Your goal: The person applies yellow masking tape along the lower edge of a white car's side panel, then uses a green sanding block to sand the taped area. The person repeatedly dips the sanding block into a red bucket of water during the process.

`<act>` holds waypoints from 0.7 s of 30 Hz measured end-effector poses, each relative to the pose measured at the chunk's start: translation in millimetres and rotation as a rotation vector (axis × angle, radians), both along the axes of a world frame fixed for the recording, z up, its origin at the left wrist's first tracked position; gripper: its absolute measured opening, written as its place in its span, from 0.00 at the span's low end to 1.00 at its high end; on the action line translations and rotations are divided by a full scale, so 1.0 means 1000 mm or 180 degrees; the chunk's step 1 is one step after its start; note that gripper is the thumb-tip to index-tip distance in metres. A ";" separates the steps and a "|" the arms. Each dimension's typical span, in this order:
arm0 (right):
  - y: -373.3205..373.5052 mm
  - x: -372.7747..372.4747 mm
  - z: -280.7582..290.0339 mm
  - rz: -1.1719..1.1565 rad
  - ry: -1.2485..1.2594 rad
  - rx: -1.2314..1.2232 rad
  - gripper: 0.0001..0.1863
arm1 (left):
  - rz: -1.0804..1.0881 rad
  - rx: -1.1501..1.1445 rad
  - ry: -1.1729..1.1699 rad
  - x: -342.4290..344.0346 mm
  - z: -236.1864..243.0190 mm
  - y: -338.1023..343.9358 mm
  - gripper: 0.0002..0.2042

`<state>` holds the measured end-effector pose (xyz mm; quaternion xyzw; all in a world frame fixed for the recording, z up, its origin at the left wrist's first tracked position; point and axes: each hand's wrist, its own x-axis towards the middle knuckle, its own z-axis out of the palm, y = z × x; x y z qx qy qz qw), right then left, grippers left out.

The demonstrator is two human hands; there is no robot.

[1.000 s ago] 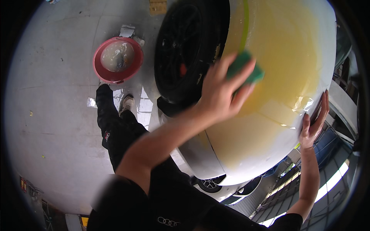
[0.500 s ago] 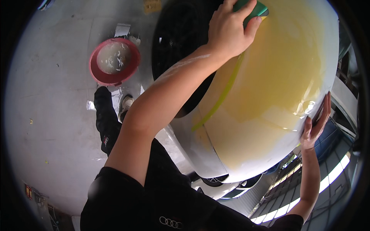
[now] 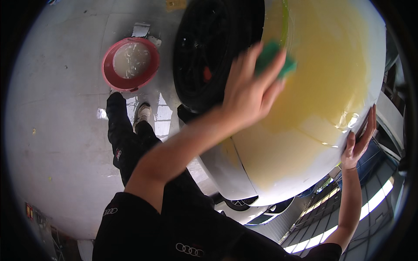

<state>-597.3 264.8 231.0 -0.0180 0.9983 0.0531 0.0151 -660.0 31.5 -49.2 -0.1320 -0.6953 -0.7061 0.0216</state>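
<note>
My left hand (image 3: 252, 85), blurred by motion, grips a green sanding block (image 3: 274, 60) against the car's body panel beside the wheel arch. A broad pale-yellow coated patch (image 3: 322, 74) covers much of this curved panel, with white around it. Yellow-green tape (image 3: 285, 19) runs along the arch edge above the block. On the panel's far right edge lies my right hand (image 3: 361, 138), empty, its fingers stretched out and thumb apart. Wet, shiny streaks show on the panel next to that hand.
The black car wheel (image 3: 204, 56) stands left of the panel. A red basin (image 3: 150, 71) of cloudy water sits on the grey floor, close to my feet. Puddles (image 3: 163, 114) shine there. Another white car (image 3: 248, 214) is behind the panel's lower edge.
My left hand has swept the sanding block down the panel toward me, uncovering the upper tape and more of the wheel. My right hand stays in place.
</note>
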 end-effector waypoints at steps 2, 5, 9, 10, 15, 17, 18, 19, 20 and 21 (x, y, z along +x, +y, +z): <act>0.000 -0.001 0.000 0.0047 -0.0011 0.0007 0.48 | -0.0253 0.0079 0.0009 0.023 0.006 -0.014 0.29; 0.001 -0.002 0.000 0.0064 -0.0005 0.0023 0.49 | -0.0142 0.0409 0.0200 -0.038 -0.002 0.014 0.27; 0.002 -0.001 0.000 -0.0023 0.0036 0.0088 0.50 | 0.0306 0.0529 0.0035 -0.108 -0.003 0.058 0.25; 0.002 -0.001 0.000 -0.0018 0.0009 0.0055 0.51 | 0.0158 0.0483 0.0008 -0.087 0.003 0.045 0.26; 0.000 -0.001 0.001 -0.0112 -0.0058 0.0081 0.53 | -0.0259 0.0490 0.0111 -0.035 0.008 0.010 0.26; -0.001 -0.001 0.001 -0.0155 -0.0060 0.0068 0.54 | -0.0074 0.0516 0.0172 -0.087 -0.008 0.037 0.26; -0.001 -0.001 0.001 -0.0181 -0.0034 0.0059 0.54 | 0.0038 0.0517 -0.0075 -0.121 -0.018 0.055 0.25; 0.000 -0.001 0.001 -0.0206 -0.0026 0.0035 0.54 | 0.0218 0.0477 -0.0092 -0.151 -0.028 0.070 0.25; -0.001 0.000 0.002 -0.0209 -0.0066 -0.0017 0.54 | 0.0170 0.0512 -0.0186 -0.159 -0.028 0.075 0.25; 0.000 0.000 0.002 -0.0254 -0.0072 0.0071 0.55 | 0.0208 0.0576 -0.0357 -0.162 -0.027 0.076 0.24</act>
